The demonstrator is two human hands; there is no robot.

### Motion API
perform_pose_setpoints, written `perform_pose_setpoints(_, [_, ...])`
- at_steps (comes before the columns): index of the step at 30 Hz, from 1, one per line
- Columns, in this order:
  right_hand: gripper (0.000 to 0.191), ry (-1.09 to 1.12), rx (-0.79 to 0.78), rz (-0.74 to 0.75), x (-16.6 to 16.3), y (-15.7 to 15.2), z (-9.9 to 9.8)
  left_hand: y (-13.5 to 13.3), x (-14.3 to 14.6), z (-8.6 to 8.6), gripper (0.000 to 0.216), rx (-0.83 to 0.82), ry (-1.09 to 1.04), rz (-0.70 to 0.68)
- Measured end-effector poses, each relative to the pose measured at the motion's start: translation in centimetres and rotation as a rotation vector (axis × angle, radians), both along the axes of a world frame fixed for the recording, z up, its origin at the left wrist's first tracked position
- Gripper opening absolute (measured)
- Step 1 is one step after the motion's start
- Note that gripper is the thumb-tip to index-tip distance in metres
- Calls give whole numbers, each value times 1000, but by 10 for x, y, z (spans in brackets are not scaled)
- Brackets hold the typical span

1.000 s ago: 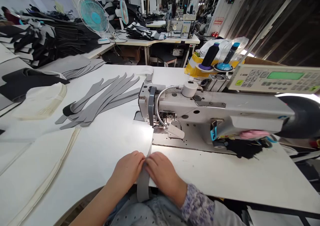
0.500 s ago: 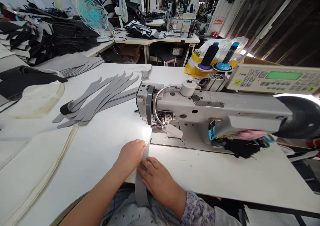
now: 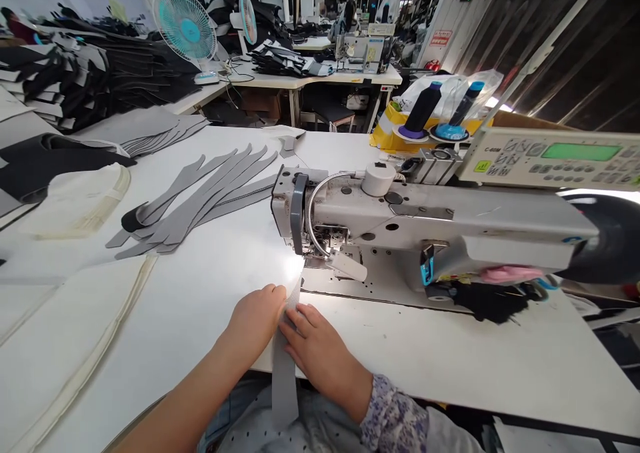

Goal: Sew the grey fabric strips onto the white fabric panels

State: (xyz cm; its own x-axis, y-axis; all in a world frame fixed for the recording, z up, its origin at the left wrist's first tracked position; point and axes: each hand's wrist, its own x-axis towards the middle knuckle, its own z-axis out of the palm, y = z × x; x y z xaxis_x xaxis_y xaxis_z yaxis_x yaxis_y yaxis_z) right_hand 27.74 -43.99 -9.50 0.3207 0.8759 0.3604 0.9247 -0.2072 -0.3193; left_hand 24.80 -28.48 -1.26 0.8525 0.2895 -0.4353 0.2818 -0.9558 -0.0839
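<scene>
The left hand (image 3: pixel 255 326) and right hand (image 3: pixel 320 353), grips spread and pressing rather than pinching, hold a grey strip (image 3: pixel 285 386) flat on the worktop (image 3: pixel 425 353), keeping it straight in line with the sewing machine (image 3: pixel 400 219).

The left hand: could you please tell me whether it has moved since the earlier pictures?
Yes: the left hand has moved forward along the grey strip, closer to the head of the sewing machine, which stands fixed.
</scene>
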Motion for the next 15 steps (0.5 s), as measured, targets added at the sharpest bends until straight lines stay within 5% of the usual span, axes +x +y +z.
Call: perform_pose_setpoints(15, [28,2,-4,13,-7,-12,0,1,24,-14,22,-33,-115,-41])
